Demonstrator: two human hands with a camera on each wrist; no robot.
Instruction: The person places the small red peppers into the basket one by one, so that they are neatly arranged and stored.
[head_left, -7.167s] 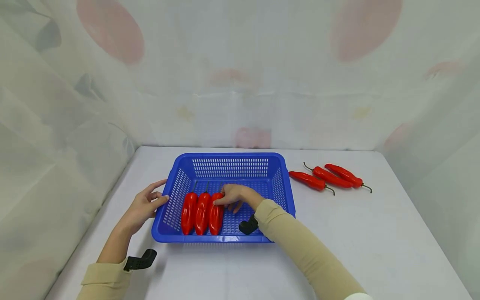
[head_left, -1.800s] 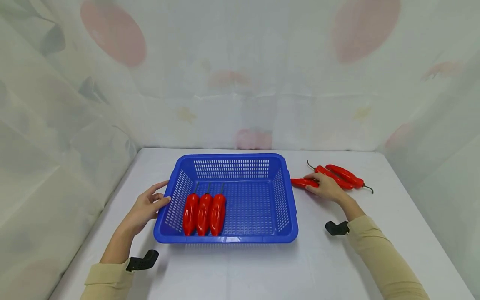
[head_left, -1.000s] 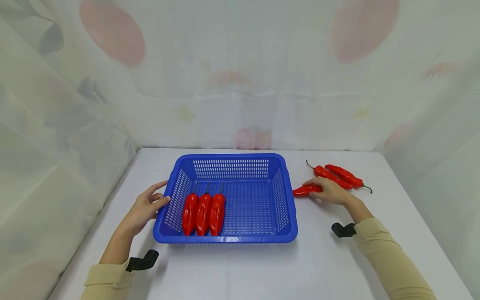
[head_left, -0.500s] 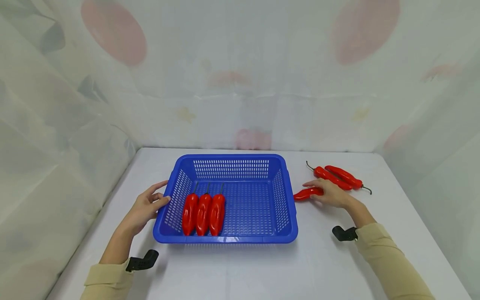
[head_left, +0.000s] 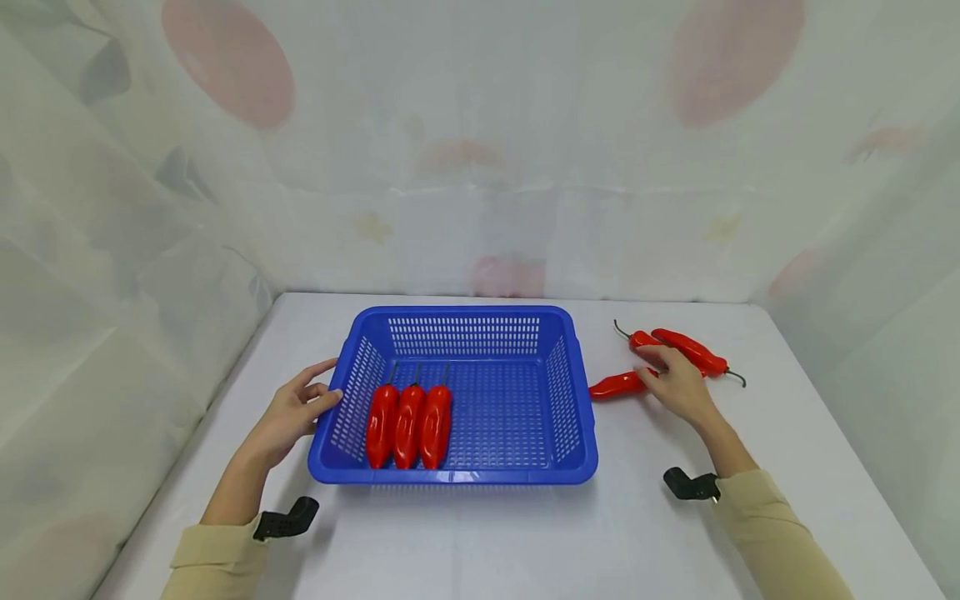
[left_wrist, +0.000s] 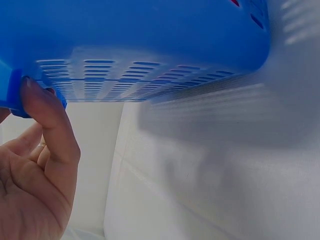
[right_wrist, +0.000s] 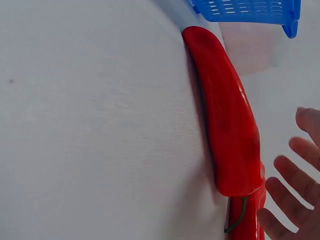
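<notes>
My left hand point(head_left: 288, 417) pinches the left rim of a blue plastic basket point(head_left: 453, 477); the left wrist view shows the thumb point(left_wrist: 52, 120) against the rim. Three red chili peppers stand side by side in the basket's left part: the left point(head_left: 381, 425), the middle point(head_left: 408, 425) and the right point(head_left: 435, 425), stems toward the back. My right hand point(head_left: 678, 387), fingers spread and holding nothing, hovers over the peppers right of the basket. Nearest it lies one red chili pepper point(head_left: 615, 385), its tip at the basket wall and its stem end hidden by the hand in the head view.
Behind the right hand lie two more red chili peppers, one point(head_left: 643, 338) partly covered by the hand and one point(head_left: 690, 348) farther right. A white cloth covers the table point(head_left: 525, 550). Patterned white curtains point(head_left: 480, 167) enclose the back and sides.
My right hand left the basket's third pepper and took hold of the nearest loose one, shifting it toward the front. Now it has let go and moved slightly back. My left hand stays at the rim.
</notes>
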